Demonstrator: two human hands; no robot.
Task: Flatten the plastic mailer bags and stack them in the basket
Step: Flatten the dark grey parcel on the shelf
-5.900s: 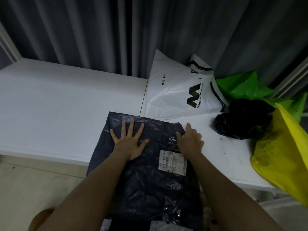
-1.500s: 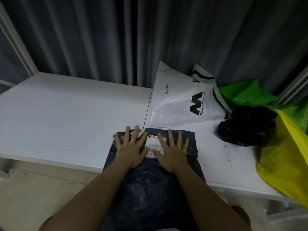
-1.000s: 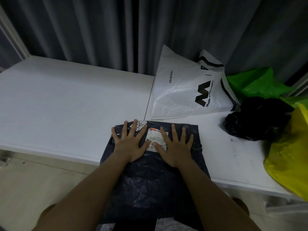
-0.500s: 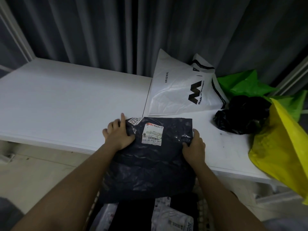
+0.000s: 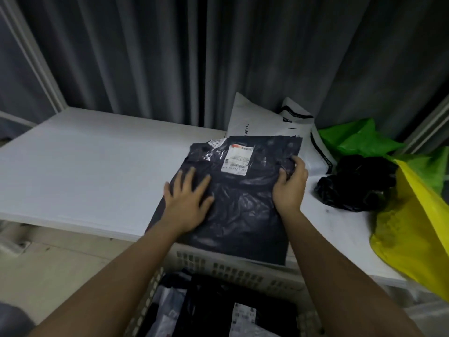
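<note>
A dark navy mailer bag (image 5: 243,205) with a white shipping label lies flat at the white table's front edge, its near end hanging over the basket. My left hand (image 5: 187,200) rests flat on the bag's left side with fingers spread. My right hand (image 5: 290,186) grips the bag's right edge, fingers curled round it. Below, a white perforated basket (image 5: 233,269) holds several flattened mailers, dark and white ones.
A white mailer (image 5: 257,120) with black print leans against the grey curtain behind. A crumpled black bag (image 5: 352,183), green bags (image 5: 357,139) and a yellow bag (image 5: 413,229) crowd the table's right side. The white table (image 5: 85,171) stretches left.
The bag has lifted and shifted up and right off the table edge; my left hand went from gripping its left corner to lying flat on it. The basket has come into view below.
</note>
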